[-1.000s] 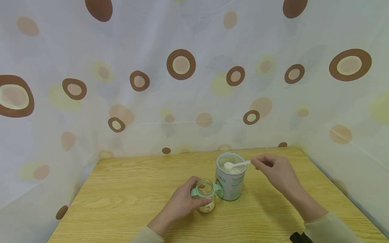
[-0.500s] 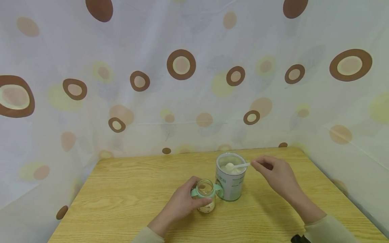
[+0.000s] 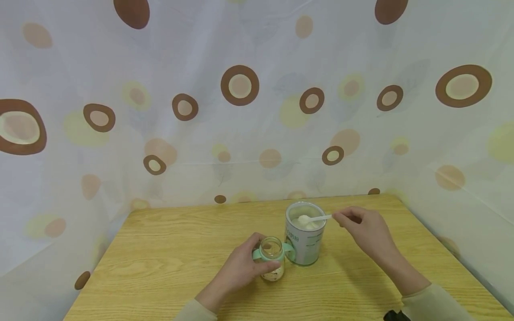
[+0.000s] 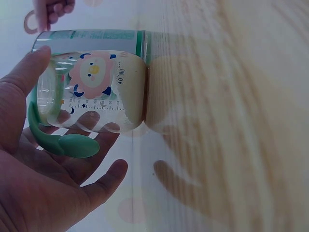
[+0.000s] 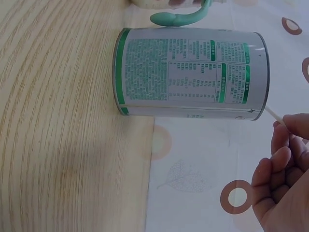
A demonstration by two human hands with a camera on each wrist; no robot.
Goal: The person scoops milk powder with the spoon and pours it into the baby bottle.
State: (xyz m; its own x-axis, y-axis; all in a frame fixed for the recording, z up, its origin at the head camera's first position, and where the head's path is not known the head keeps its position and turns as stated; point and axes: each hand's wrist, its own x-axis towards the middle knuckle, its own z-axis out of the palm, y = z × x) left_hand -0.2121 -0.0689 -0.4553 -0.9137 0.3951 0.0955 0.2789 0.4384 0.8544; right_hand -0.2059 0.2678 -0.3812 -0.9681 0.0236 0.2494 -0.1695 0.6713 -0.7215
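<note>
A clear baby bottle (image 3: 274, 273) with a green collar and two green handles stands upright on the table, pale powder inside and its mouth uncovered. My left hand (image 3: 241, 266) grips it, thumb on the near side and fingers round behind; a pink cartoon animal shows on its wall in the left wrist view. Close to its right is an opened milk powder tin (image 3: 304, 247), white with green print. Over the tin's mouth, my right hand (image 3: 370, 232) pinches the end of a white scoop (image 3: 320, 218) between thumb and fingertips. Heaped pale powder fills the scoop's bowl.
The wooden table (image 3: 168, 258) reaches back to a pale curtain (image 3: 249, 125) with brown and beige circles, which also hangs at both sides. One bottle handle (image 5: 178, 19) lies close beside the tin in the right wrist view.
The scoop has shifted slightly right and down over the tin, and the right hand moved with it. The left hand, bottle and tin have stayed put.
</note>
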